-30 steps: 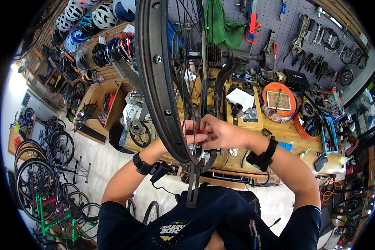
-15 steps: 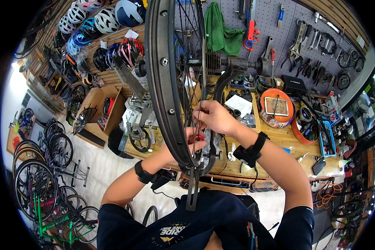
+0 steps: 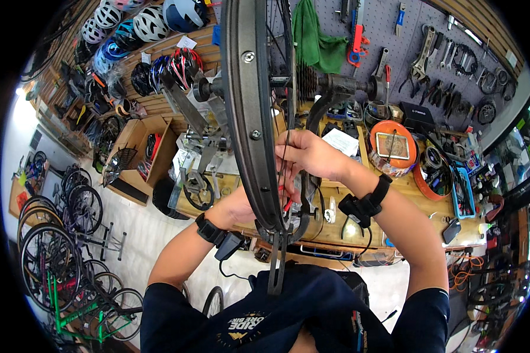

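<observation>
A bicycle wheel with a black rim (image 3: 250, 106) and a rear cassette (image 3: 306, 87) stands upright in a truing stand (image 3: 330, 94). Its spokes run down between my hands. My right hand (image 3: 315, 154) is on the right side of the wheel, thumb and fingers pinched on a spoke. Reaching in from the left behind the rim, my left hand (image 3: 239, 205) is partly hidden; its fingertips show past the rim, closed around a small red spoke wrench (image 3: 288, 205) low by the spokes. Black bands with small boxes sit on both wrists.
The wooden workbench (image 3: 371, 220) holds pliers (image 3: 352, 229), an orange bowl (image 3: 433, 182), a blue tray (image 3: 463, 194) and a phone (image 3: 451, 231). Tools and a green cloth (image 3: 318, 44) hang on the pegboard. Helmets, a cardboard box (image 3: 138, 156) and several bicycles are at left.
In the picture the wheel and stand have shifted right, and a different part of the rim faces me. My right hand has risen slightly along the spokes; both hands stay at the wheel.
</observation>
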`<state>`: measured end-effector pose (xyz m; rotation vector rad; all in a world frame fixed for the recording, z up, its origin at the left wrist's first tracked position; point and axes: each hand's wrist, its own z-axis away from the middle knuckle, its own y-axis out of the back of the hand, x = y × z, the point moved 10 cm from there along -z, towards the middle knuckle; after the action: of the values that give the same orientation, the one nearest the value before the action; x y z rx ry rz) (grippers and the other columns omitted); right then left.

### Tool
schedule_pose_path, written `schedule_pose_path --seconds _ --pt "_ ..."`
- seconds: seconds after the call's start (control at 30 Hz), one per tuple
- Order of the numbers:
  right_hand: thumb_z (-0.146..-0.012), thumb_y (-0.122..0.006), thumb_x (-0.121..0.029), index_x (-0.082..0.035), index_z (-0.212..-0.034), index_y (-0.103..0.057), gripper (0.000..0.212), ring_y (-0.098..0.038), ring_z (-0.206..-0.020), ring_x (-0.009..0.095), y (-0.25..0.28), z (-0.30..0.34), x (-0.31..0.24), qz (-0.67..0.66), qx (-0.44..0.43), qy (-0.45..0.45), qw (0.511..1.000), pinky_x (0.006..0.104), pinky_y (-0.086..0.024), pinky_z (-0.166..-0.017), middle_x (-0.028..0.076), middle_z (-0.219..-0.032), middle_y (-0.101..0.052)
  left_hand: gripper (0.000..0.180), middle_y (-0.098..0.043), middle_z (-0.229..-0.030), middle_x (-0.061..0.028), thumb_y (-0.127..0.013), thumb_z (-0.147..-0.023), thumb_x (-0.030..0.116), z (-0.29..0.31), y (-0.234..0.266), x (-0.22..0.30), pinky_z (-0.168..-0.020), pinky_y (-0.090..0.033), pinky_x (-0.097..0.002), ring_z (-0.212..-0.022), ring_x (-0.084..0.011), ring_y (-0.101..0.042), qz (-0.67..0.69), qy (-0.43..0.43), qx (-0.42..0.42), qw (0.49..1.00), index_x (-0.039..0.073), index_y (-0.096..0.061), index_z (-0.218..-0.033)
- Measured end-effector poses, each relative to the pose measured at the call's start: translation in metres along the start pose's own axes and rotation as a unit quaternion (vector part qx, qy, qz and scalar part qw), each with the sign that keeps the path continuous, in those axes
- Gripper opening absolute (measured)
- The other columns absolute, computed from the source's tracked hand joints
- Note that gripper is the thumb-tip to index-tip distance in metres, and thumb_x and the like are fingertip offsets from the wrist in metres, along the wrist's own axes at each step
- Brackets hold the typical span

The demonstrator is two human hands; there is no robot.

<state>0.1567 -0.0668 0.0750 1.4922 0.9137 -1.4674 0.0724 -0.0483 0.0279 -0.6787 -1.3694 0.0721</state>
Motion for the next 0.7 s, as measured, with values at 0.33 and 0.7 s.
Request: schedule_pose_path --seconds 0.33,0.7 --pt "-0.097 -0.055 -0.024 0.003 -0.086 -0.057 0.028 -0.059 -0.050 0.016 0.015 -0.001 0.017 0.178 0.053 -0.040 0.982 0.0301 -0.048 -0.047 0.007 -0.062 -0.060 0.029 -0.056 -0.062 -0.0071 -0.076 -0.081 0.022 -0.007 0.005 0.027 -0.054 -0.044 -0.0274 -0.055 -0.0147 -0.056 -0.457 -0.101 0.193 0.862 -0.001 -0.059 -0.080" --pt "-0.096 -0.057 -0.022 0.002 -0.084 -0.057 0.027 -0.058 -0.050 0.015 0.018 -0.002 0.022 0.190 0.065 -0.038 0.979 0.0300 -0.046 -0.047 0.007 -0.061 -0.059 0.044 -0.054 -0.051 -0.0198 -0.071 -0.084 0.033 -0.003 -0.015 0.042 -0.049 -0.044 -0.0423 -0.050 -0.0400 -0.056 -0.707 -0.147 0.237 0.650 -0.001 -0.061 -0.057"
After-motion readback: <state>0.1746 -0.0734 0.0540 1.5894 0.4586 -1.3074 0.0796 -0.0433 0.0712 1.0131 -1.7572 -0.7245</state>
